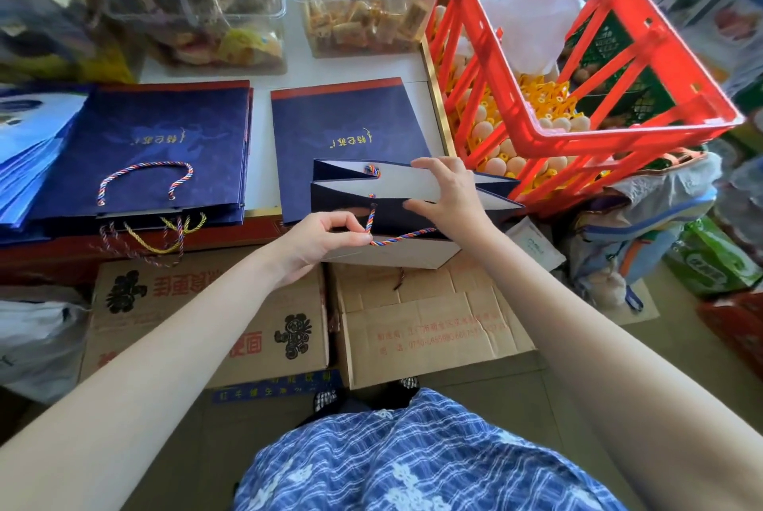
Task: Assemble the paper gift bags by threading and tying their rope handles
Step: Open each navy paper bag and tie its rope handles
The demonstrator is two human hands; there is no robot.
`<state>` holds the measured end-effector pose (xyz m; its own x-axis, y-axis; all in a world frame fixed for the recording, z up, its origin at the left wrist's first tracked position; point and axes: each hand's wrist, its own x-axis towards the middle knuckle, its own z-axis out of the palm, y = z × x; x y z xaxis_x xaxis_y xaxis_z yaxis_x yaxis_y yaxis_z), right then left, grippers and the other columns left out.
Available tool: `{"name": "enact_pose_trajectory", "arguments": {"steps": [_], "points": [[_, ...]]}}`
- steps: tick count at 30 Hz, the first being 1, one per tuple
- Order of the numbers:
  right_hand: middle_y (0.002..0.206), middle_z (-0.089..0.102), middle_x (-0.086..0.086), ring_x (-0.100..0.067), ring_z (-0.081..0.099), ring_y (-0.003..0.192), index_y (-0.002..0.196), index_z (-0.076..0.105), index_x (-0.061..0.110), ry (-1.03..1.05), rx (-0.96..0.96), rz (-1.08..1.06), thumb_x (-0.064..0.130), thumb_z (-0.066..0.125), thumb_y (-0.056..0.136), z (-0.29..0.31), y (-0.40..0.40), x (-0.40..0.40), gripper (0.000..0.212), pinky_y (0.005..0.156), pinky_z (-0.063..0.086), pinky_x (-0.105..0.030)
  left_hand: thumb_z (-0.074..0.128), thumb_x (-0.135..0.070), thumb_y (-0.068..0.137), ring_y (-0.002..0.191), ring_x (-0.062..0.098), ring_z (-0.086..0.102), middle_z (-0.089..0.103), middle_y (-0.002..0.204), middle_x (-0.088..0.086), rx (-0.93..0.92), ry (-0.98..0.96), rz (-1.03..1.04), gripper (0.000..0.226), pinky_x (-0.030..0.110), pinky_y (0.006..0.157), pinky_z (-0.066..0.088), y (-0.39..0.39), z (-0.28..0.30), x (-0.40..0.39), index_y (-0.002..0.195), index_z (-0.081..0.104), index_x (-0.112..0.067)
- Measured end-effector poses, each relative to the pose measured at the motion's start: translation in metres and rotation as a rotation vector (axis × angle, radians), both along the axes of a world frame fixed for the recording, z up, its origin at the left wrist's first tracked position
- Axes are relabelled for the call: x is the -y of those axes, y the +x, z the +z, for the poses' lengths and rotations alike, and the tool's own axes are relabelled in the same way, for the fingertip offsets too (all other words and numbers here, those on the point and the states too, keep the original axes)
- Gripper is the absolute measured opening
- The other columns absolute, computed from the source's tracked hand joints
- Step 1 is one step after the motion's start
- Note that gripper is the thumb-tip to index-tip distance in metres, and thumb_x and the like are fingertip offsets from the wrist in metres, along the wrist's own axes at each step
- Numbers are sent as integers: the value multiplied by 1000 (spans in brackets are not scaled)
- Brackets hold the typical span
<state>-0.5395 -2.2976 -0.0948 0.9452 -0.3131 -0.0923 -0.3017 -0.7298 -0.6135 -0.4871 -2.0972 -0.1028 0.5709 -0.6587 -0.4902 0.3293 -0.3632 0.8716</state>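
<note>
I hold a dark blue paper gift bag (396,217) with a white inside, its mouth open toward me, at the table's front edge. My right hand (444,196) grips the bag's top rim, thumb on the near wall and fingers over the far wall. My left hand (320,240) pinches a red, blue and white twisted rope handle (402,237) that comes out of a hole in the near wall. A knotted rope end (371,170) shows at the far wall. A flat blue bag (347,130) lies under it.
A stack of finished blue bags (157,147) with rope handles lies on the left, loose ropes (165,232) hanging off the edge. Red plastic crates (578,68) holding eggs stand at the right. Clear snack bins (363,2) sit behind. Cardboard boxes (413,324) lie below.
</note>
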Motion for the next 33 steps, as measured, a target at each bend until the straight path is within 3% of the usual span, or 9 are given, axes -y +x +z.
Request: {"name": "enact_pose_trajectory", "arguments": {"steps": [4, 7, 9, 12, 15, 20, 25, 29, 33], "points": [[122, 46, -11, -28, 39, 114, 125, 49, 15, -15, 13, -51, 22, 68, 84, -1, -1, -6, 46, 93, 31, -29, 70, -22, 81, 99, 14, 54, 65, 94, 1, -84, -33, 115, 7, 34, 105, 34, -1, 0, 9, 74, 69, -23], [116, 49, -11, -27, 39, 111, 122, 53, 13, -56, 28, -59, 25, 68, 85, -3, -7, -10, 41, 92, 32, -30, 58, -29, 91, 110, 16, 58, 66, 112, -1, -140, 21, 160, 22, 35, 101, 39, -4, -1, 24, 107, 65, -16], [113, 51, -11, -28, 40, 108, 119, 55, 12, -88, 53, -54, 25, 67, 85, -3, -14, -12, 38, 92, 33, -31, 55, -25, 93, 107, 18, 58, 64, 117, 1, -135, 51, 257, 23, 34, 97, 41, -5, 1, 37, 111, 61, -11], [108, 54, -11, -31, 40, 106, 115, 59, 11, -198, 82, -49, 28, 67, 85, -3, -23, -12, 35, 90, 31, -35, 52, -12, 94, 100, 17, 56, 65, 104, 5, -138, 66, 404, 9, 28, 91, 41, -9, 1, 48, 96, 61, -11], [104, 57, -8, -30, 39, 108, 109, 63, 12, -347, 64, -33, 37, 64, 86, -5, -27, -12, 34, 85, 26, -37, 50, -8, 95, 98, 16, 53, 65, 86, 0, -101, 36, 399, 18, 33, 95, 41, -13, 1, 45, 82, 61, -14], [113, 52, -10, -31, 40, 111, 112, 60, 10, -249, -99, -72, 42, 59, 88, -10, -29, -13, 40, 86, 31, -38, 47, -6, 95, 86, 10, 53, 63, 76, -4, -64, -54, 301, 26, 30, 96, 39, -15, 6, 28, 74, 62, -10], [132, 36, -12, -32, 31, 120, 119, 53, 10, -140, -105, -99, 44, 73, 76, -2, -31, 0, 58, 99, 33, -40, 44, -4, 94, 77, 13, 54, 61, 67, 0, -229, -122, 401, 24, 34, 97, 41, -15, 11, 26, 76, 60, -6], [119, 52, -2, -17, 51, 105, 127, 44, 11, 187, -354, -50, 30, 77, 76, 14, -30, 13, 63, 80, 39, -23, 46, -10, 96, 90, 20, 57, 58, 85, 7, -371, -158, 561, 20, 33, 85, 50, -12, 17, 26, 79, 56, -7], [100, 59, -9, -15, 59, 86, 119, 50, 14, 755, -97, -93, 6, 72, 80, 23, -26, 8, 46, 78, 48, -20, 44, -10, 97, 85, 32, 60, 51, 92, 12, -424, -149, 657, 20, 42, 87, 49, -11, 30, 33, 79, 50, -4]]}}
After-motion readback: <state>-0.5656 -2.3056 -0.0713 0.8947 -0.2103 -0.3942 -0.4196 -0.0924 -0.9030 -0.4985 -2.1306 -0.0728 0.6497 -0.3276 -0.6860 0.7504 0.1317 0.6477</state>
